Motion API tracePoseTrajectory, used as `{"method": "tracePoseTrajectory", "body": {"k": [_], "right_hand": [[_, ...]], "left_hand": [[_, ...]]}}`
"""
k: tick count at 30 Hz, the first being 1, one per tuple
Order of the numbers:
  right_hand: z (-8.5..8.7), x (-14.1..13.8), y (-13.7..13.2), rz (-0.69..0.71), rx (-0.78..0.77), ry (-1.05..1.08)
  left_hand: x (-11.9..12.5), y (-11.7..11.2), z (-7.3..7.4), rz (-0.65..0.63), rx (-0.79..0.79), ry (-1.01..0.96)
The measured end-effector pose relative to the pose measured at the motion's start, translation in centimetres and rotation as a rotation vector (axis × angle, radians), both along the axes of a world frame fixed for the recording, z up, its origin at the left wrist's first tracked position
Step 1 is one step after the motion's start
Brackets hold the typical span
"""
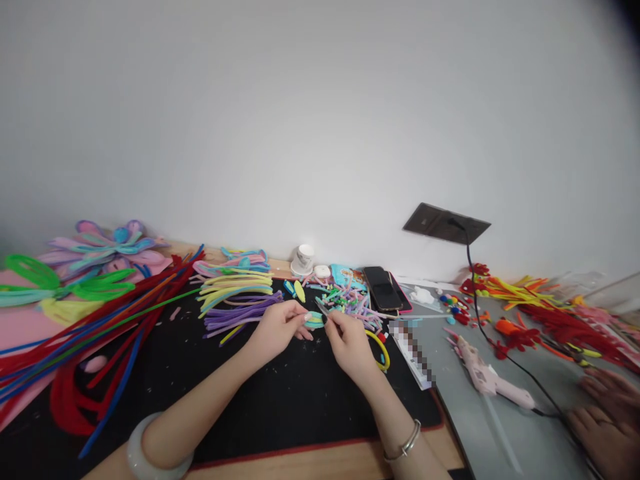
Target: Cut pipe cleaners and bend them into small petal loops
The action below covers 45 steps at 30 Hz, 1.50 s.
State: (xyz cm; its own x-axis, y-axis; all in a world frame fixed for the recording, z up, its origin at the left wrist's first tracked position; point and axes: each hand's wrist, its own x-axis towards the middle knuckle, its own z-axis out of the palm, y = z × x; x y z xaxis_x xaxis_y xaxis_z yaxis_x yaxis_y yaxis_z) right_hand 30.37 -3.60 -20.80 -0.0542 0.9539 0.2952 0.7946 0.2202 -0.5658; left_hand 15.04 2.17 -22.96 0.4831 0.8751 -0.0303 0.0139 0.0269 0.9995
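My left hand (pixel 280 327) pinches a small folded piece of pastel pipe cleaner (pixel 315 320), teal and yellow, over the black mat (pixel 280 400). My right hand (pixel 350 340) is closed right beside it, its fingertips on the same piece and on a thin grey stick (pixel 323 309) that pokes up to the left. A pale bangle sits on my left wrist and a silver bracelet on my right. Just behind the hands lies a heap of cut pastel pipe cleaner bits (pixel 350 300).
Long red, blue and green pipe cleaners (pixel 100 320) fan across the left. Yellow and purple bent pieces (pixel 235 300) lie behind. Phones (pixel 385 288), a small white cup (pixel 303 258), a pink glue gun (pixel 487 380) with its cord, and another person's hands (pixel 605 413) are at right.
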Motion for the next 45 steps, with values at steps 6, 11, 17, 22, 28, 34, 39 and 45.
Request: {"method": "tracePoseTrajectory", "body": {"k": [6, 11, 17, 22, 28, 34, 39, 45], "right_hand": [[-0.9, -0.4, 0.0, -0.041, 0.104, -0.053], [-0.9, -0.4, 0.0, -0.003, 0.086, -0.054], [-1.1, -0.7, -0.1, 0.063, 0.065, -0.122], [-1.5, -1.0, -0.1, -0.005, 0.082, -0.160], [-1.1, -0.9, 0.4, -0.053, 0.042, -0.084], [-0.8, -1.0, 0.9, -0.038, -0.031, -0.008], [-1.5, 0.6, 2.9, -0.096, -0.193, 0.218], [-2.5, 0.4, 6.5, -0.165, -0.299, 0.194]], "left_hand": [[-0.4, 0.1, -0.6, -0.004, 0.206, 0.049], [-0.8, 0.6, -0.9, -0.053, 0.242, 0.042], [-0.7, 0.1, -0.8, -0.032, 0.419, 0.215], [-0.5, 0.0, -0.9, 0.043, 0.606, 0.310], [-0.7, 0.6, -0.9, 0.040, 0.404, 0.202], [-1.0, 1.0, -0.8, 0.132, 0.552, 0.277], [-1.5, 1.1, -0.3, 0.336, 0.438, 0.183], [-1.2, 0.6, -0.8, 0.135, 0.432, 0.255]]}}
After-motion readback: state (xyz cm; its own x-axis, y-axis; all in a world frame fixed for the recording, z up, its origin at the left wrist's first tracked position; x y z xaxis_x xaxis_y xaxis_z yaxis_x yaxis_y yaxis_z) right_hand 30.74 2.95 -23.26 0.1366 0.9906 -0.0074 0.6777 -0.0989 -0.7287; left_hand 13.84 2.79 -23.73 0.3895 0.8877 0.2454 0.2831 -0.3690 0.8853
